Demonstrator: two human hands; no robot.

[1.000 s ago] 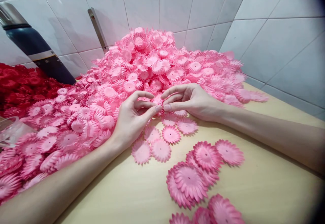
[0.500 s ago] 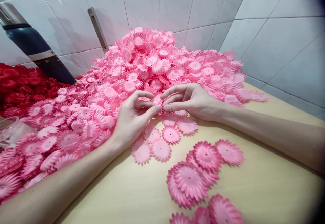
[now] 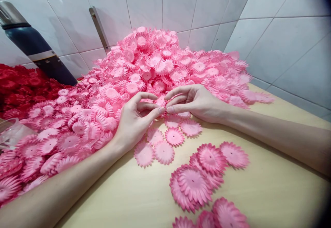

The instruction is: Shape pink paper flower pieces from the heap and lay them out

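My left hand (image 3: 137,121) and my right hand (image 3: 192,103) meet tip to tip at the front of a big heap of pink fabric flower pieces (image 3: 155,60). On each hand the thumb and fingers are drawn together in a pinch. Whatever lies between the fingertips is too small and hidden to make out. Just below my hands, several loose pink flower pieces (image 3: 174,136) lie flat on the table, round with scalloped edges and a small hole in the middle.
Nearer to me, darker pink flower pieces (image 3: 193,183) lie overlapping on the pale yellow table (image 3: 124,193). At left stand a dark blue bottle (image 3: 38,45) and a clear plastic container (image 3: 12,135), beside red flower pieces (image 3: 23,90). A tiled wall (image 3: 181,3) closes the back.
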